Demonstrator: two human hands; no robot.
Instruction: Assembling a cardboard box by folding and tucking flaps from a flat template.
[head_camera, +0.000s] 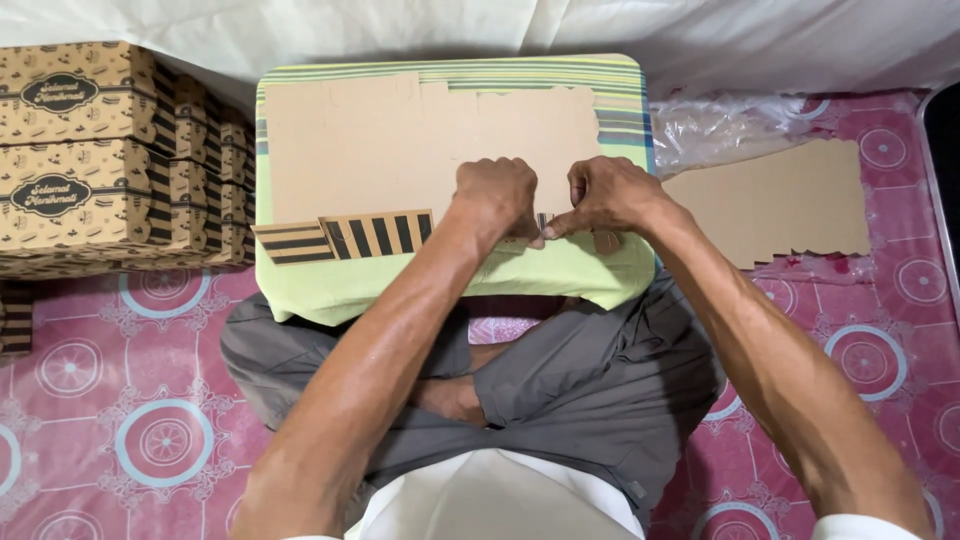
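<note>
Both hands' fingers (535, 238) seemingly pinch cardboard (400, 150).

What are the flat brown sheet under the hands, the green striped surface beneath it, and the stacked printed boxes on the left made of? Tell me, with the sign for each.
Flat brown sheet: likely matte cardboard; stiff, notched cut edges, a folded flap printed with black stripes. Both the left hand and the right hand press its near edge.
Green striped surface: seemingly woven cloth over something; soft rounded corners, draping edge.
Stacked printed boxes: probably the same matte cardboard, brown with black print.
</note>
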